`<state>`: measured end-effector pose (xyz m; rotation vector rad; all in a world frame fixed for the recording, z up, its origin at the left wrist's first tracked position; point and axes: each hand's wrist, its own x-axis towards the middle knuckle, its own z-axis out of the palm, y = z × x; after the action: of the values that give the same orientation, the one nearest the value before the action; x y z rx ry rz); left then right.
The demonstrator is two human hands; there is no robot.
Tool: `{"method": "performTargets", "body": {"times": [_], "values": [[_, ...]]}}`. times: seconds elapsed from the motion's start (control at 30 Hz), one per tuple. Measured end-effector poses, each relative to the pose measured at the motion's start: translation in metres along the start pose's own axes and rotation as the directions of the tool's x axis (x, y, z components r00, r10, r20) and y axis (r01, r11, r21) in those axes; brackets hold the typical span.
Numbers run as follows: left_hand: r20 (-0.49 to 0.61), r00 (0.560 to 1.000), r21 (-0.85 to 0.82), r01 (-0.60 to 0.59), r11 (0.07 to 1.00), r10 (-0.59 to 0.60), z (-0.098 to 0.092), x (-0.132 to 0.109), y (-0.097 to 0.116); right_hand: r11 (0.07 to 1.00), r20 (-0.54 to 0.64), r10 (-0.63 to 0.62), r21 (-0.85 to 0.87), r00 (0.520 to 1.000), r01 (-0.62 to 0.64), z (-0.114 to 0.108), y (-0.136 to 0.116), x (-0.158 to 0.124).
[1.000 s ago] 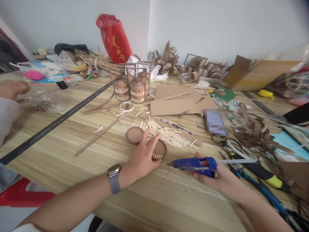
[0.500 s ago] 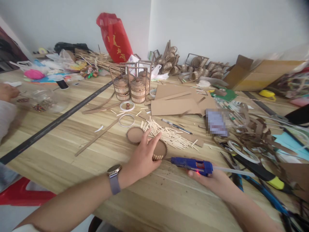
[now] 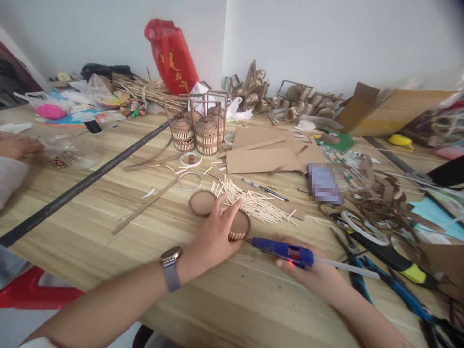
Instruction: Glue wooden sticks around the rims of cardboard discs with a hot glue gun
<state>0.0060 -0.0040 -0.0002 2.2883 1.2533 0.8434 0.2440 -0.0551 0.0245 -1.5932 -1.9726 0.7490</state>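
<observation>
My left hand [image 3: 213, 232], a watch on its wrist, steadies a round cardboard base [image 3: 240, 222] by its rim. Short wooden sticks [image 3: 237, 236] stand along the near edge of that base. My right hand [image 3: 308, 270] is wrapped around a blue hot glue gun [image 3: 282, 250], with a pale glue stick [image 3: 348, 267] poking out of its back. The gun's nozzle is at the base's near right rim; whether it touches cannot be made out. A second round cardboard base [image 3: 203, 202] lies just left of my fingers. Behind them spreads a pile of loose sticks [image 3: 261, 205].
Several small lidded baskets [image 3: 207, 135] with tall handles stand farther back. Cardboard sheets [image 3: 261, 160] and a pen [image 3: 265, 189] lie behind the sticks. Pliers [image 3: 357, 261] and brown strips crowd the right. Another person's hand [image 3: 20, 145] is at the far left, beside a plastic bag.
My right hand has brought the glue gun slightly left and down, nozzle closer to the base's rim. My left hand stays put. The other person's hand has moved right.
</observation>
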Motion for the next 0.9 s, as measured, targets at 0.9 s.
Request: {"method": "performTargets", "body": {"times": [0.9], "values": [[-0.005, 1.0, 0.003, -0.012, 1.0, 0.012, 0.0009, 0.0002, -0.0012, 0.998, 0.002, -0.06, -0.035, 0.998, 0.06, 0.0037, -0.0012, -0.0002]]}}
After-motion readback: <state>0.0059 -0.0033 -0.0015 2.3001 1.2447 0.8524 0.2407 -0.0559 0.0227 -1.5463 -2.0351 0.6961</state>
